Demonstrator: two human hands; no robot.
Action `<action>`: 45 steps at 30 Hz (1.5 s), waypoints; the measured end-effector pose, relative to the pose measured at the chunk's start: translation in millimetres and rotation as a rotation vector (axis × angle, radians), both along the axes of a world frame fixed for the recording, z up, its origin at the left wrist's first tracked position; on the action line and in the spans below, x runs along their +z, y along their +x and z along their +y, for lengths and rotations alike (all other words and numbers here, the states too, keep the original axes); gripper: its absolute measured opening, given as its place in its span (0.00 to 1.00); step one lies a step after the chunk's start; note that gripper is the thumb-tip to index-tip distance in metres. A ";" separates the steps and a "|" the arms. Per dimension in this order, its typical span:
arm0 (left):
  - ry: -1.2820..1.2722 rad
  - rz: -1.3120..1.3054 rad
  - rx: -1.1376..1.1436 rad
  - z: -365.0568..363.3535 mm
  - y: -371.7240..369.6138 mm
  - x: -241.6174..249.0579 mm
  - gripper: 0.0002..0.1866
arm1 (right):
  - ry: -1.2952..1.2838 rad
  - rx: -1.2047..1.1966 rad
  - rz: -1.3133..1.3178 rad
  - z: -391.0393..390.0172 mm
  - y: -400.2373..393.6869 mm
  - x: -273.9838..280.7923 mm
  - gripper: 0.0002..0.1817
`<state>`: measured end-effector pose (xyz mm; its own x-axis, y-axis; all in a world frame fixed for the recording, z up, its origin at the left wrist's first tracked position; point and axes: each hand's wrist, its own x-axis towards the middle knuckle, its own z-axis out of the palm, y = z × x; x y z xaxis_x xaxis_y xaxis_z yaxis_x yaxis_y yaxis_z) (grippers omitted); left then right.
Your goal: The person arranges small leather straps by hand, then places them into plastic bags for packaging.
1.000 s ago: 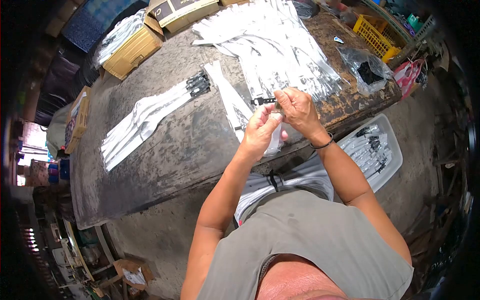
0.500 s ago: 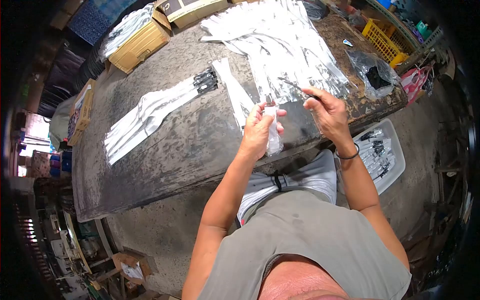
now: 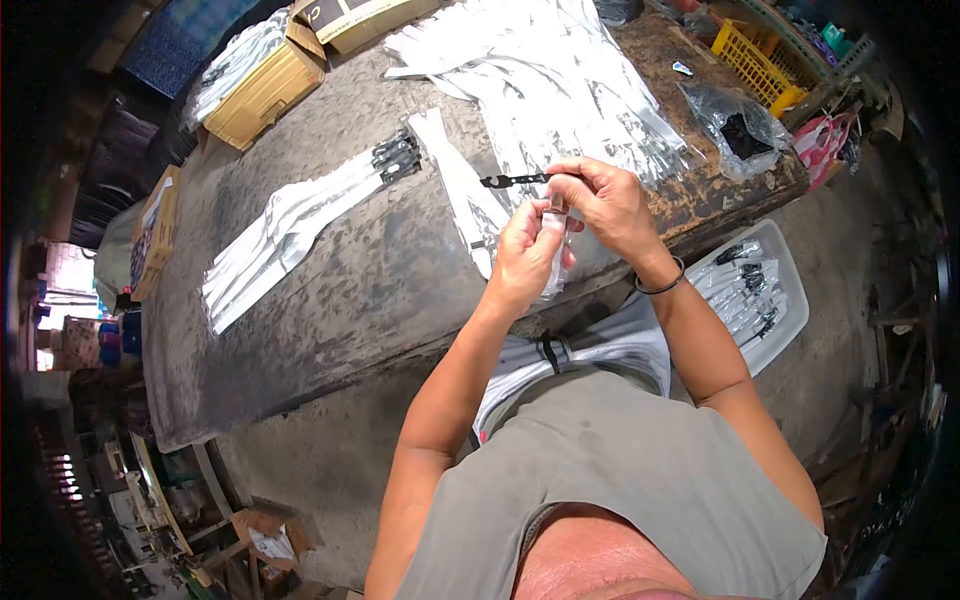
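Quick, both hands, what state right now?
Left hand: closed, holding a white strap.
Right hand: closed, pinching a black strip with holes.

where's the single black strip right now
The black strip is near the centre of the head view, pinched in the right hand, its free end pointing left, beyond the left hand.

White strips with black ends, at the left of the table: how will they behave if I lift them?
The white strips would probably bend and hang, as they lie in soft curves. They might slide apart, since no tie shows around them.
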<state>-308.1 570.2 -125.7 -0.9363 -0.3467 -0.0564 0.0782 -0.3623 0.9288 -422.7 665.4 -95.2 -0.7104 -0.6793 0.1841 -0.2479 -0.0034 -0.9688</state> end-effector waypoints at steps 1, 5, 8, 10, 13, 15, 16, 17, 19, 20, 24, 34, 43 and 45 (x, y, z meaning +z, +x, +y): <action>-0.006 0.009 0.003 -0.9 0.1 -2.4 0.13 | 0.024 0.035 -0.028 0.7 2.8 4.9 0.10; -0.063 0.034 -0.014 -2.2 2.1 -5.5 0.14 | 0.031 0.052 0.074 3.5 -0.6 5.2 0.10; -0.019 -0.045 -0.035 -5.2 5.2 -8.4 0.14 | -0.013 -0.016 0.129 1.9 -4.2 2.0 0.09; -0.007 -0.090 -0.053 -6.6 5.9 -7.4 0.14 | -0.078 -0.012 0.098 -0.5 -6.2 0.2 0.09; -0.012 -0.099 -0.004 -4.9 2.9 -11.2 0.13 | -0.070 -0.011 0.100 0.3 -7.5 -0.1 0.09; 0.006 -0.040 0.074 -0.1 -0.7 -9.1 0.12 | -0.059 -0.008 0.087 -0.4 -5.8 -1.2 0.09; 0.029 0.013 0.120 4.0 -3.0 -1.5 0.12 | -0.069 -0.007 0.065 -1.0 -4.2 -2.5 0.09; 0.052 0.065 0.163 5.8 -4.1 3.0 0.12 | -0.079 -0.007 0.042 -1.2 -2.4 -2.9 0.09; 0.059 0.056 0.037 -0.6 -1.4 2.8 0.12 | -0.101 0.028 -0.117 -0.3 2.9 0.5 0.08; 0.064 0.051 -0.027 -3.9 0.0 1.8 0.13 | -0.111 0.044 -0.197 0.1 4.1 1.5 0.08; -0.021 0.017 -0.080 -8.1 0.4 -0.7 0.12 | -0.062 -0.064 0.068 2.4 1.2 -0.6 0.07; -0.301 -0.089 0.173 -14.7 0.8 -0.8 0.16 | -0.031 -0.176 0.515 48.7 3.5 27.2 0.04; -0.360 -0.089 0.216 -11.2 1.0 -3.2 0.17 | 0.066 -0.101 0.741 57.6 10.8 50.4 0.05; -0.421 -0.071 0.196 -8.7 2.2 -2.6 0.17 | 0.062 -0.061 0.764 54.9 8.9 46.1 0.05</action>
